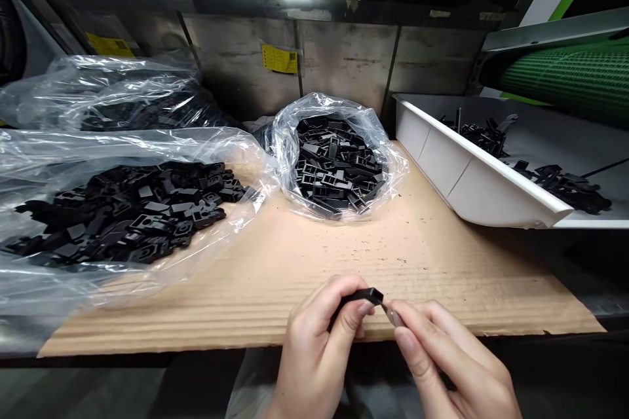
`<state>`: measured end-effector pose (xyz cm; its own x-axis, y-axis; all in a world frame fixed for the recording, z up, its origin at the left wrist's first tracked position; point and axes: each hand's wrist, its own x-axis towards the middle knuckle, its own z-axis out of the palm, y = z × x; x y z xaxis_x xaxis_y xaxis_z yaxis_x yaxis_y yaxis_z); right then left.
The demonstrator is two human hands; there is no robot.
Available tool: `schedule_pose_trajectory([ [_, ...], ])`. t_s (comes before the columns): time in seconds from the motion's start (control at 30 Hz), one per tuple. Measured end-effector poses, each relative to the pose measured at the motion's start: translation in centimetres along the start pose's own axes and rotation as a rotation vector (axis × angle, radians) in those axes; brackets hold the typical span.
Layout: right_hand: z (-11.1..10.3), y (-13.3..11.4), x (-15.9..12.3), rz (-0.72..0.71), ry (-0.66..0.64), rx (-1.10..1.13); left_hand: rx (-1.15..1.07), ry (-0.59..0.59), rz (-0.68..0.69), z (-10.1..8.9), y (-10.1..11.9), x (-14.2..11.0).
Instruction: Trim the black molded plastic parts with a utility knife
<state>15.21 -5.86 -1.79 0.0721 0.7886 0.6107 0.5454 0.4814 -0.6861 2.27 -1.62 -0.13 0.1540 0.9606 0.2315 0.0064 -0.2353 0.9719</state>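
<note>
My left hand (317, 347) pinches a small black plastic part (363, 296) between thumb and fingers, just above the near edge of the cardboard sheet (295, 275). My right hand (452, 360) is closed in a pinch on a small grey piece (393, 315) that meets the right end of the black part. Both hands are low in the middle of the view.
An open clear bag (339, 157) of black plastic parts stands mid-table. A larger clear bag (122, 209) of black parts lies at the left, another (118, 98) behind it. A white tray (472, 177) with black parts sits at the right, below a green conveyor belt (565, 75).
</note>
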Motion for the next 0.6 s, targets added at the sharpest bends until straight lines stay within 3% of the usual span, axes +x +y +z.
schedule_pose_trajectory([
  [0.27, -0.6, 0.9, 1.1, 0.019, 0.007, -0.199, -0.036, -0.062, 0.007, -0.5, 0.1, 0.2],
  [0.47, -1.9, 0.8, 1.6, 0.017, -0.109, -0.093, -0.079, -0.230, -0.125, -1.3, 0.2, 0.5],
  [0.6, -2.1, -0.2, 1.4, -0.004, -0.102, -0.001, -0.091, -0.255, -0.158, -1.4, 0.3, 0.6],
])
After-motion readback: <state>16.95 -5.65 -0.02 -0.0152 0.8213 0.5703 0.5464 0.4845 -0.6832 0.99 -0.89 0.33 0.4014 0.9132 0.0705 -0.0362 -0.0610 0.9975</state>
